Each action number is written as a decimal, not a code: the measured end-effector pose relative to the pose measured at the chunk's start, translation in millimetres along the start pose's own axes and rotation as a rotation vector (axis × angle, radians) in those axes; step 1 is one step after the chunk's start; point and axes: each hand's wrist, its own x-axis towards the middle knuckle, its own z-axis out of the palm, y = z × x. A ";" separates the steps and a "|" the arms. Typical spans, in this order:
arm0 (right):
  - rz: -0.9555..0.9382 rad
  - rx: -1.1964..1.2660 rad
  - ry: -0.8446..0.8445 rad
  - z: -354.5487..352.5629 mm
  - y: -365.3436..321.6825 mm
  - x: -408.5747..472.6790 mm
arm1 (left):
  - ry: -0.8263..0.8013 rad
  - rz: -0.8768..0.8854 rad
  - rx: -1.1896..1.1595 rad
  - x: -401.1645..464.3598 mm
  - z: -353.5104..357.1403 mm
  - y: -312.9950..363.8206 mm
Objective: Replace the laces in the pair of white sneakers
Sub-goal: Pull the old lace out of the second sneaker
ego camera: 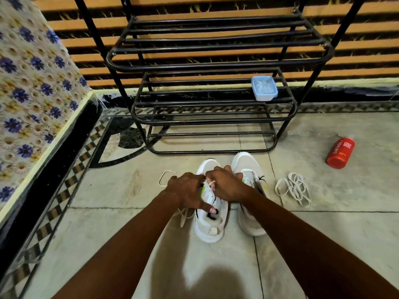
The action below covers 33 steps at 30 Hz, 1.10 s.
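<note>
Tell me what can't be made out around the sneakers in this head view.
- Left sneaker: its eyelets and lacing, hidden under the left hand and right hand.
- Right sneaker: its tongue, covered by the right forearm.
- Blue-lidded box on the rack: contents blurred through the lid.
- Red bottle: small print unreadable.

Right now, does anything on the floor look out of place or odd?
One thing: a red bottle lies on its side on the tiles right of the shoe rack. The loose laces beside the sneakers fit the job.
</note>
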 end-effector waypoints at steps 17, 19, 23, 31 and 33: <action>-0.144 0.036 -0.066 -7.5 11.9 -13.7 | -0.064 -0.033 0.071 -5.7 -10.2 17.7; -0.184 0.118 -0.031 -7.5 18.1 -19.4 | -0.064 -0.034 0.068 -4.8 -10.3 17.8; -0.077 0.121 0.056 -4.6 21.4 -16.9 | -0.069 -0.049 0.061 -3.0 -5.0 15.0; 0.048 -0.094 0.225 1.6 15.6 -2.4 | -0.095 -0.053 0.076 -5.4 -7.8 19.5; 0.008 -0.011 0.297 4.6 20.0 -3.8 | -0.103 -0.054 0.086 -6.0 -10.6 21.8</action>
